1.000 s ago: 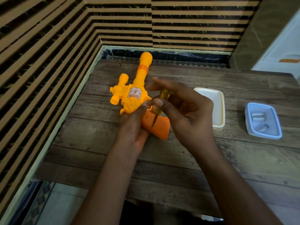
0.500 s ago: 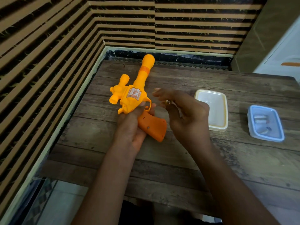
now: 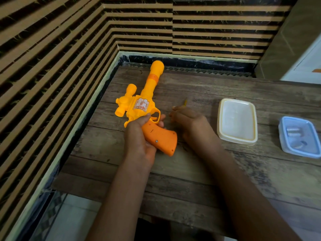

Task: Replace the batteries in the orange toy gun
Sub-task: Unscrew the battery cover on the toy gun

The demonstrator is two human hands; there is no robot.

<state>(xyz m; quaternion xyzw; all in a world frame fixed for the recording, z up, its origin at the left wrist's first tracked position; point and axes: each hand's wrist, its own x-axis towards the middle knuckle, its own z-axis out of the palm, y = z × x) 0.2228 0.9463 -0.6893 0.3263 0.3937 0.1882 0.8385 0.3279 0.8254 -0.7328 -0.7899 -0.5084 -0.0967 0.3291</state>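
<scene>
The left hand (image 3: 137, 136) grips the orange toy gun (image 3: 139, 108) where the darker orange handle (image 3: 160, 136) meets the body, thumb across the top and fingertips showing under the trigger guard. That hold probably serves to keep the flat side of the handle turned up, so that the small screw (image 3: 156, 141) near its butt faces the person. The gun sits toward the far left corner of the wooden table (image 3: 191, 171), barrel pointing at the far edge. The right hand (image 3: 191, 122) lies just beside the trigger guard, knuckles up and fingers curled around a thin yellowish screwdriver (image 3: 185, 103), kept close for that screw. Toward the right edge stand a white lidded container (image 3: 237, 120) and a blue-rimmed box (image 3: 298, 154) with what look like batteries (image 3: 293, 132) inside, set within reach but well apart from the work. Only a sliver of the screwdriver pokes past the fingers and its tip is hidden. I cannot tell whether the gun rests on the table or is lifted slightly, and the box is cut off by the frame.
</scene>
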